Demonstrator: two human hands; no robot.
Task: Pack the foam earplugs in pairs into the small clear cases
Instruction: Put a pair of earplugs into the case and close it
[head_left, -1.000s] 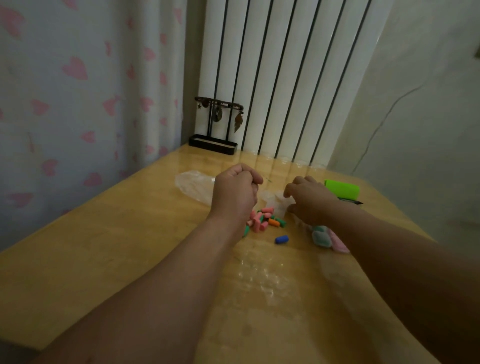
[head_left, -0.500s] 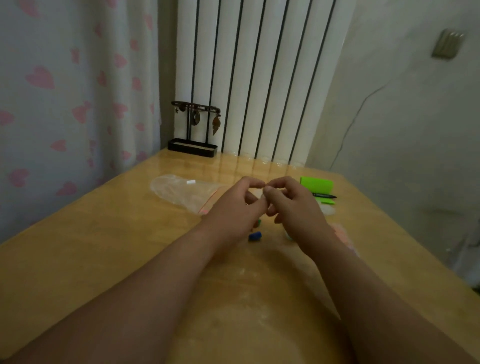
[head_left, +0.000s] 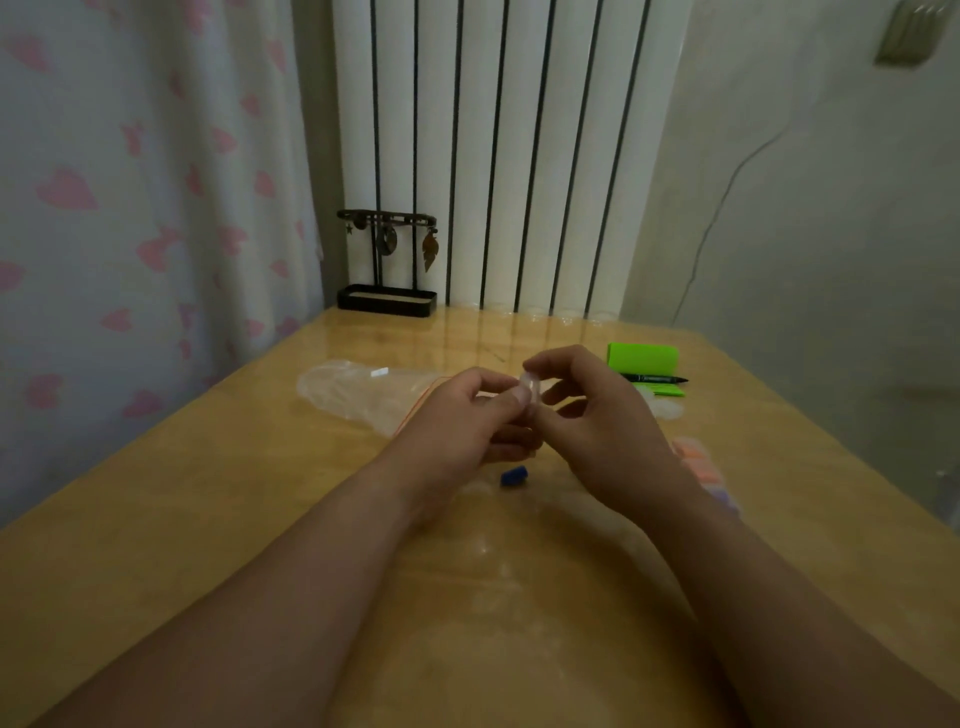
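Pale wood of the table (head_left: 208, 519) fills the lower frame, with a heart-print curtain (head_left: 130, 208) at upper left, a white radiator (head_left: 498, 156) at top centre and a black trinket stand (head_left: 387, 260) before it. At centre the left hand (head_left: 457, 421) and right hand (head_left: 597, 415) meet above the table, the curled fingertips of both pinching one small clear case (head_left: 531, 388) between them; its contents cannot be made out. A blue earplug (head_left: 514, 475) lies on the table just below the hands, a clear plastic bag (head_left: 358, 389) to their left, a green box (head_left: 643, 357) and marker (head_left: 655, 378) to the upper right, and blurred orange and purple filled cases (head_left: 696, 457) beside the right wrist.
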